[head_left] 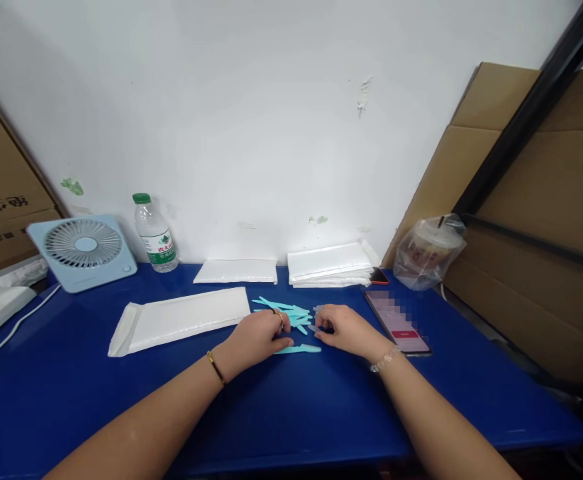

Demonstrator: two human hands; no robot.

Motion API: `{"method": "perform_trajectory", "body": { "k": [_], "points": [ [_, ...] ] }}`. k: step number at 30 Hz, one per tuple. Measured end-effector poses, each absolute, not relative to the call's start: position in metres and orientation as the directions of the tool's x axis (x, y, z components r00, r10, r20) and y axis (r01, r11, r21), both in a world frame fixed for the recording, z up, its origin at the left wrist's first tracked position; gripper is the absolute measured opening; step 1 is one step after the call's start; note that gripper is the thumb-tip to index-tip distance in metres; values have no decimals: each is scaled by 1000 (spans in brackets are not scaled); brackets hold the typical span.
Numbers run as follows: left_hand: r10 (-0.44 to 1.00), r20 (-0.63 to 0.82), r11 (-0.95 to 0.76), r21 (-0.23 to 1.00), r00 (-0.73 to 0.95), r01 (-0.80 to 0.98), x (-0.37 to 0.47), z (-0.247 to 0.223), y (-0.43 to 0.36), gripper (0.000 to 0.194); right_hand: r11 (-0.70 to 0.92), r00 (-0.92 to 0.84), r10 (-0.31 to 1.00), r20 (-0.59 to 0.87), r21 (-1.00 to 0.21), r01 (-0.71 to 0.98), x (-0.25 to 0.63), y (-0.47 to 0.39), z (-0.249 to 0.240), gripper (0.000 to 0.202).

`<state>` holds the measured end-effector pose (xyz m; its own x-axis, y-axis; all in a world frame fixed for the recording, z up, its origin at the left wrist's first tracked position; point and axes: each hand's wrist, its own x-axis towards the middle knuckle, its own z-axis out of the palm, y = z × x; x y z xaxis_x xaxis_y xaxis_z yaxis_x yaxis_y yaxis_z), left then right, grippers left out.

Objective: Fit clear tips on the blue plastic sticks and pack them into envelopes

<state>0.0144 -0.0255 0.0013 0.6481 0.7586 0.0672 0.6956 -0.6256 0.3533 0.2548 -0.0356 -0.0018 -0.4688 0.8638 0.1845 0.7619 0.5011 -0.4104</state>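
My left hand (260, 333) is curled, its thumb at a slim turquoise stick (305, 349) shaped like an eyebrow razor. The stick points right, and my fingers hide its left end. Just beyond lies a loose pile of similar turquoise sticks (294, 313). My right hand (344, 329) is at the right side of the pile with fingers bent in a pinch. A small translucent piece (313, 328) shows at its fingertips; their inner side is partly hidden. Another pale translucent piece (316, 309) lies by the knuckles.
A white padded envelope (181, 320) lies left of the pile. Along the wall are another envelope (236, 271), an envelope stack (329, 263), a water bottle (156, 237) and a blue fan (85, 250). A phone (396, 323) and a bagged drink cup (427, 250) are right on the blue table (291, 427).
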Motion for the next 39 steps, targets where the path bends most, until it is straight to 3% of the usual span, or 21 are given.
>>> {"method": "perform_trajectory", "body": {
  "k": [3, 7, 15, 25, 32, 35, 39],
  "points": [
    [781, 155, -624, 236, 605, 745, 12, -3, -17, 20, 508, -480, 861, 168, -334, 794, 251, -36, -2, 6],
    [771, 120, -637, 188, 626, 748, 11, -1, -11, 17, 506, -476, 862, 173, -337, 794, 249, -38, 3, 10],
    [689, 79, -712, 256, 720, 653, 6, 3, -14, 20, 461, -505, 858, 99, -583, 669, 259, -43, 5, 8],
    [676, 86, -725, 260, 732, 638, 7, -1, -13, 20, 537, -551, 824, 128, -487, 689, 251, -41, 3, 10],
    [665, 67, -726, 292, 744, 623, 13, -5, -17, 19, 584, -618, 776, 127, -517, 626, 241, -44, 4, 12],
    [667, 63, -719, 314, 742, 620, 14, -5, -17, 23, 548, -565, 812, 145, -524, 652, 251, -42, 7, 12],
    [703, 131, -705, 254, 699, 662, 13, -6, -13, 25, 414, -343, 910, 233, -477, 775, 277, -38, 20, 15]
  ]
}}
